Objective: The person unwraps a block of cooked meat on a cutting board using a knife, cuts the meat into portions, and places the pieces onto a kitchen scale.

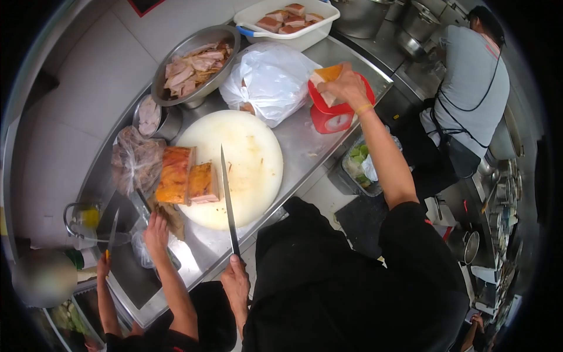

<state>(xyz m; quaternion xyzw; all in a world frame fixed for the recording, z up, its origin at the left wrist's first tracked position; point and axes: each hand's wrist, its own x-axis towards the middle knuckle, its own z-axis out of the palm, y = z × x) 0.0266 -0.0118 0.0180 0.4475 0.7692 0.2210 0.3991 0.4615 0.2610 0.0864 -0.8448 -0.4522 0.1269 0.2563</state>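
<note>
My left hand (236,284) is closed round the handle of a long knife (228,202), its blade lying across the view above a round white cutting board (255,158). On the board's left side are two slabs of roast pork, a larger slab (174,170) and a smaller slab (203,182), with browned skin. My right hand (347,88) grips a piece of roast pork (328,74) at the pan of a red kitchen scale (329,120). Whether the piece touches the pan, I cannot tell.
A metal bowl of sliced meat (196,67), a white bag (267,79) and a white tub of pork pieces (287,35) stand behind the board. At left, a co-worker's hand (155,234) is near the board; their other hand holds a knife (113,234). Another person (472,88) stands right.
</note>
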